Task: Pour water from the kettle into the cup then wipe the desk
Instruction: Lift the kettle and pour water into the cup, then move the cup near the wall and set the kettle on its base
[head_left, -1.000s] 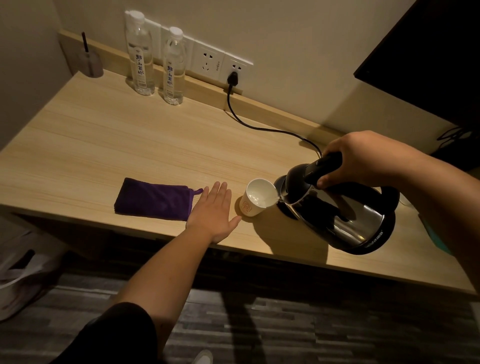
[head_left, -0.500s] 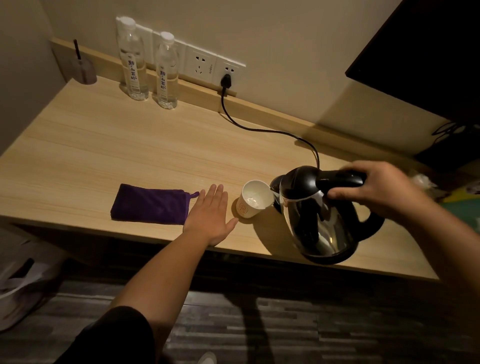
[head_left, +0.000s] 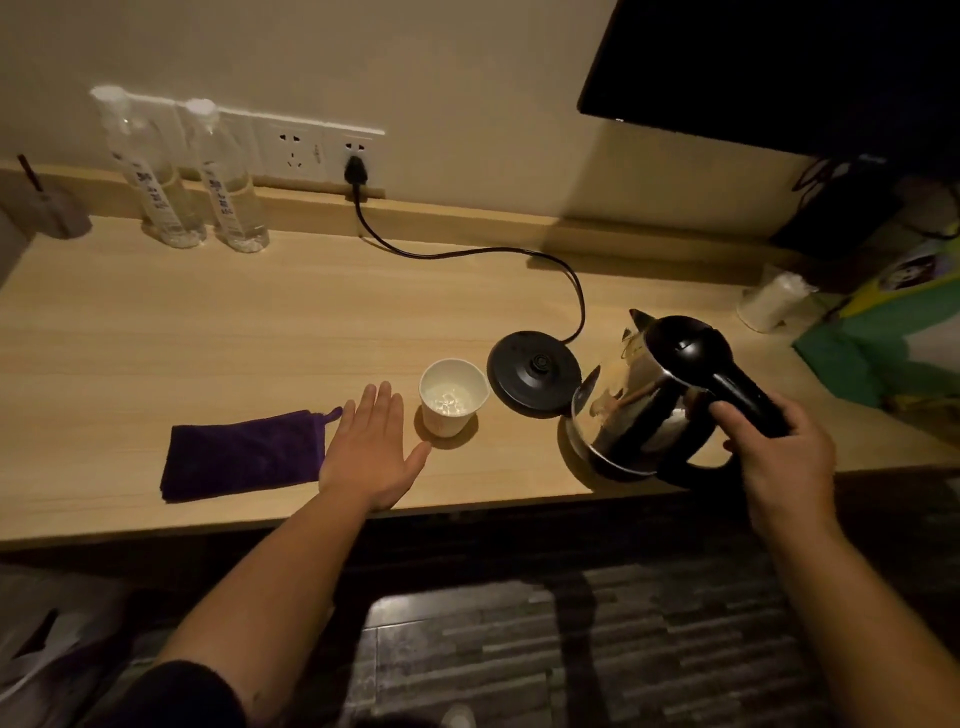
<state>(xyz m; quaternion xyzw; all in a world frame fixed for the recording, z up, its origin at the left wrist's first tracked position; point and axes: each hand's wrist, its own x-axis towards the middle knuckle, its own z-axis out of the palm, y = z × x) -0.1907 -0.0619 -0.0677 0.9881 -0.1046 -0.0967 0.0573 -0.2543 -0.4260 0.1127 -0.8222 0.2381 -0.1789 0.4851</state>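
The right hand (head_left: 784, 457) is closed around the black handle of the kettle (head_left: 654, 400), which it holds to the right of the cup, leaning but with the spout pointing up and away — no water is running from it. The left hand (head_left: 371, 449) lies flat and open, palm down on the desk (head_left: 260, 322), holding nothing, its thumb just beside the cup (head_left: 452, 397) and its outer edge touching or nearly touching the purple cloth (head_left: 244, 454).

The cup stands upright on a small round coaster between the left hand and the kettle's black base (head_left: 535, 371), and something glints inside it (water, by the look of it, though how full is hard to tell in this dim light). So the pouring looks done, or as good as done. What is left, as I judge it: set the kettle on its base, which sits empty just beside the cup with its cord (head_left: 467, 252) running to the wall socket — then take up the cloth, folded and not yet in use, and wipe the desk.
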